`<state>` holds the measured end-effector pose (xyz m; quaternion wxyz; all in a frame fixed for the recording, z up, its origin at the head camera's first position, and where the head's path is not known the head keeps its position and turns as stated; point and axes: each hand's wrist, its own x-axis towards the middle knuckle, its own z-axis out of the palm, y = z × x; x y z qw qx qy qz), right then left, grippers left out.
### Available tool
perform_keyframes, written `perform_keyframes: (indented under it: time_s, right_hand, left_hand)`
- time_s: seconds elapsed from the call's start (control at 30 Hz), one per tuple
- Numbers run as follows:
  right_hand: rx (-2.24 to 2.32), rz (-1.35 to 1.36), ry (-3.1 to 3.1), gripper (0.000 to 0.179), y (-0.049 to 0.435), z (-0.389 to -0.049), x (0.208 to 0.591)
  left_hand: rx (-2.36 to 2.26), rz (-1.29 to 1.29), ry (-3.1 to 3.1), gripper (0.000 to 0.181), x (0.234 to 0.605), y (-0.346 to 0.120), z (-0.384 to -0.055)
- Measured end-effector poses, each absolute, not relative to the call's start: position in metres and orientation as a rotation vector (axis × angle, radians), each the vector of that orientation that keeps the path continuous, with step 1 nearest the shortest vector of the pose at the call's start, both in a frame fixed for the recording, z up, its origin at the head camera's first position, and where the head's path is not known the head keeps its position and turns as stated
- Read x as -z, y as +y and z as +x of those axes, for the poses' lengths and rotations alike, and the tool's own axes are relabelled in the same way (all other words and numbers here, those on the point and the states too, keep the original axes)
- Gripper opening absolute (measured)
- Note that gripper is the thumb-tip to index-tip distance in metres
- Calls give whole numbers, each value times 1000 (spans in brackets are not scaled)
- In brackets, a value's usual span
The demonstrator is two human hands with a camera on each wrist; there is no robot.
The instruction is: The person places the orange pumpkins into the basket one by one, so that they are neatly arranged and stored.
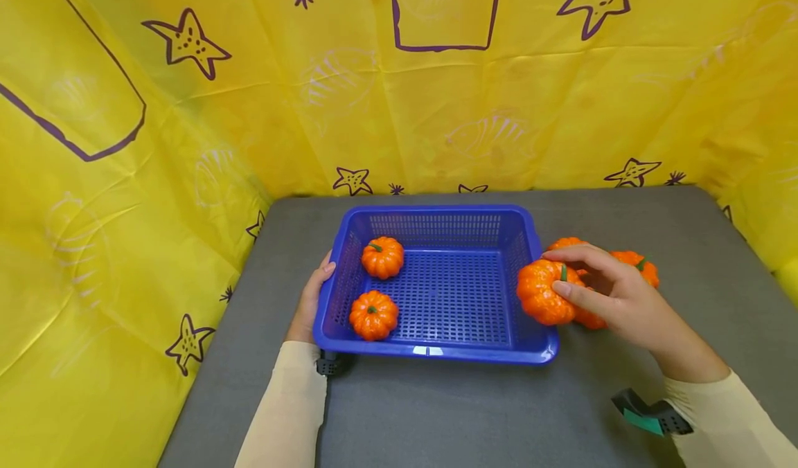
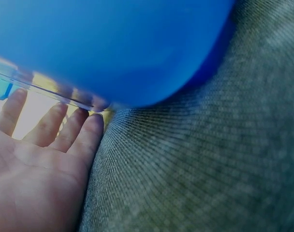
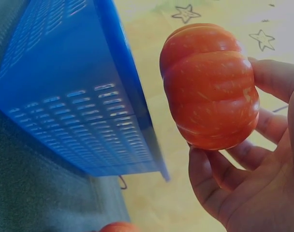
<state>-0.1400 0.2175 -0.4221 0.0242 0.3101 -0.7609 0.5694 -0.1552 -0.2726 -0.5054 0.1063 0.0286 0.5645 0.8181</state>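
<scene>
A blue plastic basket (image 1: pixel 436 350) with slotted walls stands on the grey table. Inside it, along its left side, sit two small orange pumpkins, one toward the back (image 1: pixel 383 257) and one toward the front (image 1: pixel 373 315). My right hand (image 1: pixel 617 291) grips another pumpkin (image 3: pixel 210 87) between thumb and fingers, raised by the basket's right rim. In the right wrist view this pumpkin is apart from the basket wall (image 3: pixel 84 96). My left hand (image 1: pixel 309 298) touches the basket's left side; the left wrist view shows its fingers (image 2: pixel 45 128) fairly straight against the wall.
More orange pumpkins (image 1: pixel 636 264) lie on the table right of the basket, partly hidden behind my right hand. A yellow cloth (image 1: pixel 399 122) with starfish and fish drawings hangs behind and at both sides of the grey table (image 1: pixel 474 412).
</scene>
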Motion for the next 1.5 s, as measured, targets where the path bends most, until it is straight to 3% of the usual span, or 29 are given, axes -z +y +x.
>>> perform_keyframes:
  time_s: [1.5]
  right_hand:
    - [-1717,797,-2510,37,178,-174,400]
  left_hand:
    - [-2404,66,1658,64,506,-274,-156]
